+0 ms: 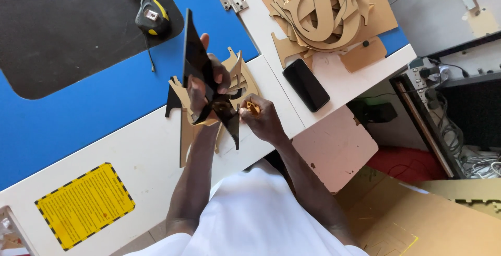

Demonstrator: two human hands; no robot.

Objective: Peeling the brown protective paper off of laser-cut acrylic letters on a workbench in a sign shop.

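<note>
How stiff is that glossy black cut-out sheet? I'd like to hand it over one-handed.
The glossy black cut-out sheet probably stays rigid: it stands upright from the left hand without drooping. Its shine suggests a slippery surface, and its thin pointed arms could snap.

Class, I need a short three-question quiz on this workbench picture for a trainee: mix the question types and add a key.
1. True or false: the left hand holds a glossy black cut-out piece upright above the bench.
2. What lies nearest the black phone? A) the tape measure B) the pile of brown cut-out shapes C) the yellow label
3. Fill in: the right hand pinches a small ____-coloured item at the black piece's lower edge.

Key: 1 true; 2 B; 3 orange.
</note>
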